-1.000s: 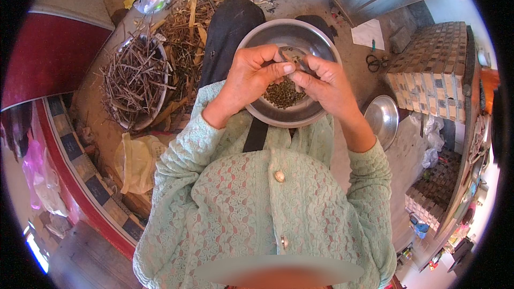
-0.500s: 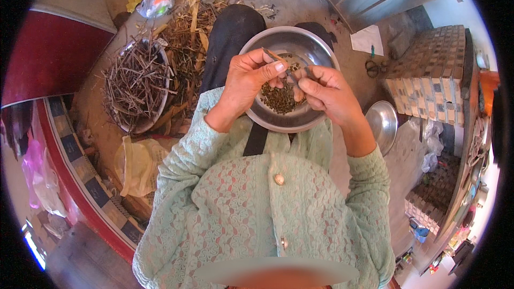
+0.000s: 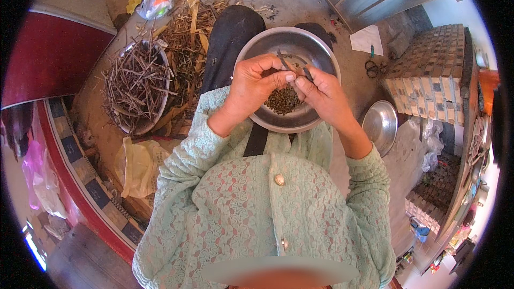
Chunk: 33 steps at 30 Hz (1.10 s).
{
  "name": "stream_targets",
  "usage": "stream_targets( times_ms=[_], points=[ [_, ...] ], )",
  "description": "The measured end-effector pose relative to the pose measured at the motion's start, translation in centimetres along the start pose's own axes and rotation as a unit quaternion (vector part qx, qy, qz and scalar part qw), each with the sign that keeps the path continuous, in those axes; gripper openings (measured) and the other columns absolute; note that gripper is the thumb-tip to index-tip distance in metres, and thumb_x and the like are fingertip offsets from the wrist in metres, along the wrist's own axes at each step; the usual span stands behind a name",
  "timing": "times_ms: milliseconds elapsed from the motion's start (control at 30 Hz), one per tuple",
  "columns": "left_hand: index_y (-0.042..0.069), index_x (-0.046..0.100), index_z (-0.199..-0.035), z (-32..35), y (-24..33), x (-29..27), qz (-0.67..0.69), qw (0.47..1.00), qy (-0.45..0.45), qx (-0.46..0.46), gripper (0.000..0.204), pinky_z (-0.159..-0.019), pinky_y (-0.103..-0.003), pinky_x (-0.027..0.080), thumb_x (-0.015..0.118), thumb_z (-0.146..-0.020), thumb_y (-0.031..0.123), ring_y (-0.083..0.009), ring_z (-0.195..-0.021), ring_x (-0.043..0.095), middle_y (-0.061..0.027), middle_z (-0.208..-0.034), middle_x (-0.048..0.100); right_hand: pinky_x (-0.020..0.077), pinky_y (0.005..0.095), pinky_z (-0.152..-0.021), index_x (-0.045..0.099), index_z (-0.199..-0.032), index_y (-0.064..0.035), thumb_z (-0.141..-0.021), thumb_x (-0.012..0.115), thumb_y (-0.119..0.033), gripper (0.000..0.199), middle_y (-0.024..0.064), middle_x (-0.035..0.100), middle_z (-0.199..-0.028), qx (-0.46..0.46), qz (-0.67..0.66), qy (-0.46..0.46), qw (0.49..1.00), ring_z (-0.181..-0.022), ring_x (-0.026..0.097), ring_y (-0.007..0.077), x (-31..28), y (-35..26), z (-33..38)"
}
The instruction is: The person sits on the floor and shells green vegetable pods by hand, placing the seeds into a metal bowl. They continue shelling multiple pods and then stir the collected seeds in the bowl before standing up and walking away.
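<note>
A steel bowl (image 3: 267, 43) rests on my lap between my knees. Small greenish-brown seeds (image 3: 284, 103) lie in its bottom. Over the bowl my left hand (image 3: 250, 86) pinches a thin, dark dry pod (image 3: 283, 58) between thumb and forefinger. My right hand (image 3: 327, 95) is closed in a pinch close against it, its thumb and fingertips on a dark pod piece (image 3: 308, 73). The two sets of fingertips nearly touch, and whether both grip one split pod or two pieces is hard to see.
On the left stands a basin (image 3: 165, 59) heaped with dark, dry pods or twigs (image 3: 134, 83), beside loose dry stalks and husks (image 3: 190, 37). A shallow metal pan (image 3: 381, 123) and a brick structure (image 3: 428, 75) are on the right. Scissors (image 3: 372, 68) lie near white paper (image 3: 367, 40).
My hands have come closer together over the bowl. The left has shifted right, and the pod in it now points more upward. The right has moved slightly.
</note>
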State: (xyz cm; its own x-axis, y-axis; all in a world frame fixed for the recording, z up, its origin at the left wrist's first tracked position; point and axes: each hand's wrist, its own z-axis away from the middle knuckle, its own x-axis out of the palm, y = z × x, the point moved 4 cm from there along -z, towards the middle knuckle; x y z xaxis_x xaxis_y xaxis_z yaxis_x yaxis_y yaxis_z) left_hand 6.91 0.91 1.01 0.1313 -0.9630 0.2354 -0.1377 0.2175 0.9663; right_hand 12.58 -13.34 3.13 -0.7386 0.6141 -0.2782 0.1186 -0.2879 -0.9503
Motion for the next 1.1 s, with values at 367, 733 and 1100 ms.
stream_targets(
  times_ms=[367,733,1100],
  points=[
    [0.0,0.06,-0.087,0.3,-0.8,0.1,-0.081,0.996,0.019,-0.019,0.01,-0.057,-0.02,0.043,0.058,-0.089,0.009,-0.0038,-0.062,0.05,0.0003,-0.071,0.059,0.0407,0.0298,-0.051,0.049,-0.079,0.0001,-0.089,0.058,-0.022,0.026,0.0096,0.05,-0.059,-0.037,0.052,0.057,0.996,-0.053,0.048,0.0137,0.5,0.4,-0.2],
    [0.0,0.062,-0.083,0.8,-1.4,0.3,0.1,0.988,0.017,-0.119,0.012,-0.057,-0.02,0.045,0.061,-0.087,0.012,-0.0067,-0.061,0.054,-0.0026,-0.071,0.062,0.0392,0.0306,-0.052,0.049,-0.079,-0.0006,-0.087,0.059,-0.021,0.025,0.0101,0.047,-0.06,-0.06,0.094,0.051,0.992,-0.054,0.044,0.0135,0.1,-0.2,0.1],
    [-0.003,0.064,-0.091,1.0,-1.1,1.0,0.055,0.998,0.007,-0.005,0.009,-0.065,-0.022,0.046,0.059,-0.088,0.004,-0.0064,-0.073,0.054,-0.0025,-0.08,0.061,0.0331,0.0186,-0.052,0.054,-0.082,-0.0055,-0.09,0.059,-0.021,0.018,-0.0046,0.048,-0.068,0.073,-0.1,0.016,0.992,-0.059,0.041,0.0031,0.0,-0.1,0.6]
  ],
)
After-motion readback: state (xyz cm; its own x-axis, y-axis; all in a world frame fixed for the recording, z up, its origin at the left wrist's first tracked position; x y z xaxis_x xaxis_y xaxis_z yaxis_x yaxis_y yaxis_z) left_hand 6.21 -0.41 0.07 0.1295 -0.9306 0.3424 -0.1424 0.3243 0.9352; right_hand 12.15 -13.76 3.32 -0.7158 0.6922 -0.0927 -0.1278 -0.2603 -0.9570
